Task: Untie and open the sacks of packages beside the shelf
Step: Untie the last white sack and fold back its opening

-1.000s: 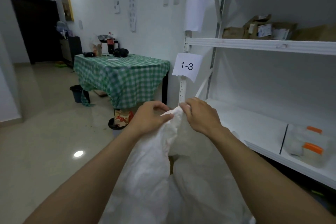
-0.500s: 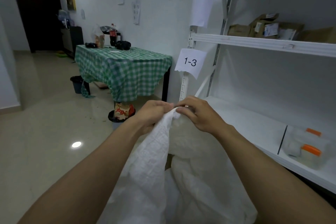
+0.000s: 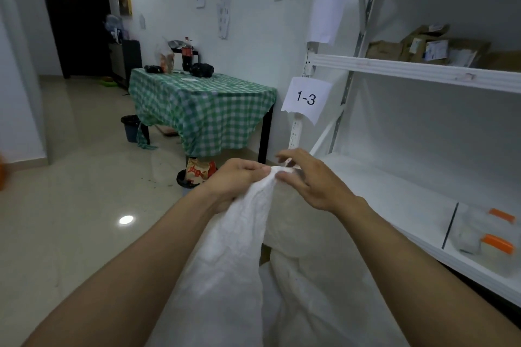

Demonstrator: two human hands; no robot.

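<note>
1. Your left hand (image 3: 235,182) grips the gathered neck of the white sack (image 3: 234,262), fingers (image 3: 251,167) clamped round the cloth.
2. Your right hand (image 3: 308,180) meets it at the very tip, thumb and forefinger pinching the bunched top.
3. The sack stands low before you, just beside the shelf (image 3: 408,72), below the "1-3" label (image 3: 306,98).
4. A green-checked counter (image 3: 203,104) stands well behind it.

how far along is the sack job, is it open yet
Done: nothing is plainly finished; the sack stands beside the shelf with its top bunched shut. In hand: the left hand grips the bunched neck while the right hand pinches at its tip; any tie is hidden by the fingers. Left: loosen the neck and spread the mouth open.
</note>
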